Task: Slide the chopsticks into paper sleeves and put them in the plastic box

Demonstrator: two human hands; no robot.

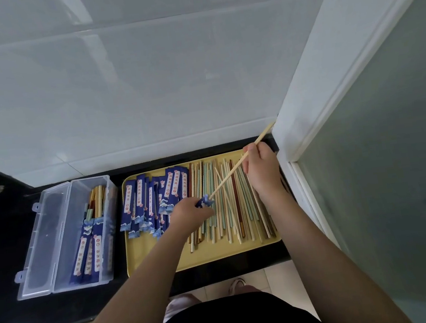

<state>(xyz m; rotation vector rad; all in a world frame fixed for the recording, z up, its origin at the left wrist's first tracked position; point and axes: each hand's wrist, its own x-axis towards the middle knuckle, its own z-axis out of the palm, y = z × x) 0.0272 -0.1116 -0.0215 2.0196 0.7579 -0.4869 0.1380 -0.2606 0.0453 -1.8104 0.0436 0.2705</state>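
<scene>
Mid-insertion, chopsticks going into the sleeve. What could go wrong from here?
1. The held chopsticks may miss or crumple the sleeve, which the left hand grips only at one end.
2. Their far tip nearly meets the door frame; the right hand has little room to pull back.

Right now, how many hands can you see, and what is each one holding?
2. The left hand pinches a blue paper sleeve over the yellow tray. The right hand grips a pale chopstick whose tip meets the sleeve's mouth.
</scene>
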